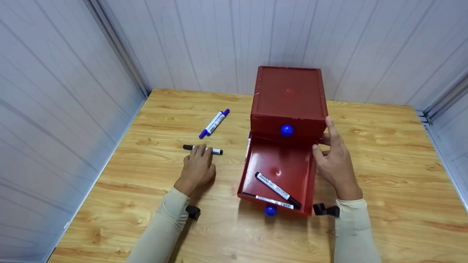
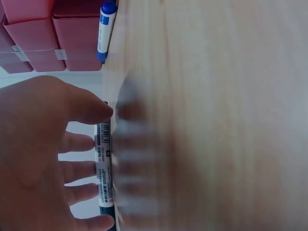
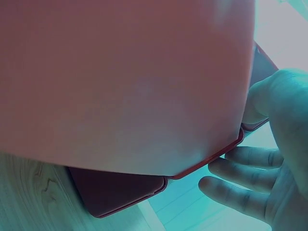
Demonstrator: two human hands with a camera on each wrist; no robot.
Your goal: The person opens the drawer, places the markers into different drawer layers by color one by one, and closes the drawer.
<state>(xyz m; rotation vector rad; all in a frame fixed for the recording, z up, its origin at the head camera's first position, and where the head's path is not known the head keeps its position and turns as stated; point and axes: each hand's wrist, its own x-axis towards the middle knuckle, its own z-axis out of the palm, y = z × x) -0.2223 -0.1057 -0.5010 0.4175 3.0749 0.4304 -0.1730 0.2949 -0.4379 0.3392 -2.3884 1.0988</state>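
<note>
A black-capped whiteboard marker (image 1: 216, 151) lies on the table under the fingertips of my left hand (image 1: 197, 166). In the left wrist view the fingers reach the white barrel of the marker (image 2: 104, 168), and the thumb lies near its far end. My right hand (image 1: 337, 164) rests at the right side of a red drawer unit (image 1: 290, 95), its index finger up along the corner and its thumb by the pulled-out lower drawer (image 1: 281, 157). Inside that drawer lie a thicker black-capped marker (image 1: 272, 185) and a thinner one (image 1: 274, 201).
Purple-ended markers (image 1: 215, 124) lie left of the unit, seemingly two side by side. Another marker (image 1: 248, 148) is partly hidden against the drawer's left wall. Blue ball knobs (image 1: 287, 130) stick out from the drawer fronts. Panelled walls (image 1: 204, 44) border the wooden table (image 1: 146, 153).
</note>
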